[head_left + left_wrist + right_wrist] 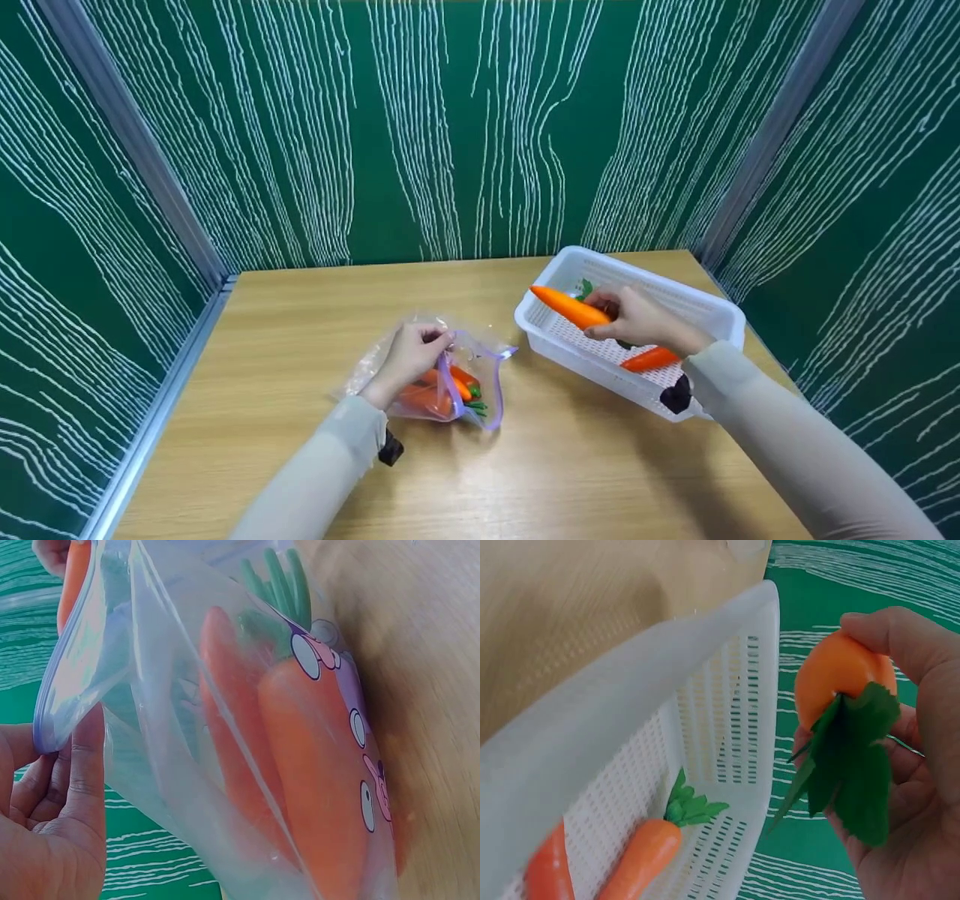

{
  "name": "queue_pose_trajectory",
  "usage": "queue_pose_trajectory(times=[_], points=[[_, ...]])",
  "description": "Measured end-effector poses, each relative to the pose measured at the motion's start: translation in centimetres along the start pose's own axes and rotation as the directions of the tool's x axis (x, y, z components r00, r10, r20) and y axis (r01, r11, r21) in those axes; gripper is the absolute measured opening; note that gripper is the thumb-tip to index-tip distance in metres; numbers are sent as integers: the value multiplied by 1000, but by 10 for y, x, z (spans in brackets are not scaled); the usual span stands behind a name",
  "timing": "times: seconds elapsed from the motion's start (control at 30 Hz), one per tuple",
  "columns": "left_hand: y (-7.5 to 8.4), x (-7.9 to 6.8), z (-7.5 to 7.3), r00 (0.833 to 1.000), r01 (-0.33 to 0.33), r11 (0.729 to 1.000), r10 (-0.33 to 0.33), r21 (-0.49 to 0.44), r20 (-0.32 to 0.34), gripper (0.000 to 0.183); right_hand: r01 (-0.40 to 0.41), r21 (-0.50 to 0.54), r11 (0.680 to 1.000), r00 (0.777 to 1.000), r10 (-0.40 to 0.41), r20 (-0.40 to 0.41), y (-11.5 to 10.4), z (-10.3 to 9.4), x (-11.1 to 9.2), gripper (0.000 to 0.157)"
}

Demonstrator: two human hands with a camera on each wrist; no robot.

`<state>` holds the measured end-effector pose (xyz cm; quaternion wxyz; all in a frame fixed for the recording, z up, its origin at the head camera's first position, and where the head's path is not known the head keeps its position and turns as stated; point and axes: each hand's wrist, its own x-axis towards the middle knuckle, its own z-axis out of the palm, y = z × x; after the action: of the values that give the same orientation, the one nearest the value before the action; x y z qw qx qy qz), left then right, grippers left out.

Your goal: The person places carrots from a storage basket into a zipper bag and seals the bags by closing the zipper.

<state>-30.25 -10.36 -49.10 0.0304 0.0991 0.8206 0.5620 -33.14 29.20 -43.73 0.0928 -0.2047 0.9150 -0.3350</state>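
My left hand (411, 351) pinches the purple-edged mouth of a clear zip bag (169, 720) between thumb and fingers. Inside the bag lie several carrots (311, 757) with green tops, and the mouth gapes toward the right. Over the white basket, my right hand (637, 319) grips an orange carrot (566, 304) near its leafy end, the tip pointing left. Seen by the right wrist camera, its green leaves (855, 757) hang below the fingers. Within the basket (720, 319) are a red-orange carrot (649, 359) and another carrot with leaves (649, 847).
The basket stands at the right of the wooden table (285, 330), close to its right edge. Green walls (495, 135) with white streaks enclose the back and both sides. A dark cube (391, 448) is attached at my left wrist.
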Motion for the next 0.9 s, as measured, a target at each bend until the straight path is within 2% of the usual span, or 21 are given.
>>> queue_pose_trajectory(times=[0.27, 0.37, 0.57, 0.73, 0.9], points=[[2, 0, -1, 1000, 17, 1000, -17, 11, -8, 21, 60, 72, 996, 998, -60, -8, -2, 9, -1, 39], [2, -1, 0, 1000, 18, 1000, -18, 0, 0, 22, 50, 96, 994, 999, -50, -1, -2, 13, -2, 40], [1, -1, 1, 1000, 10, 1000, -10, 10, -8, 23, 47, 89, 995, 999, -48, 9, -3, 19, -5, 41], [1, 0, 2, 1000, 2, 1000, -2, 18, -29, 22, 78, 124, 989, 996, -82, 24, -7, 24, -5, 37], [1, 0, 3, 999, 3, 1000, -2, 26, -40, 23, 109, 105, 989, 993, -113, 31, -11, 29, -5, 32]])
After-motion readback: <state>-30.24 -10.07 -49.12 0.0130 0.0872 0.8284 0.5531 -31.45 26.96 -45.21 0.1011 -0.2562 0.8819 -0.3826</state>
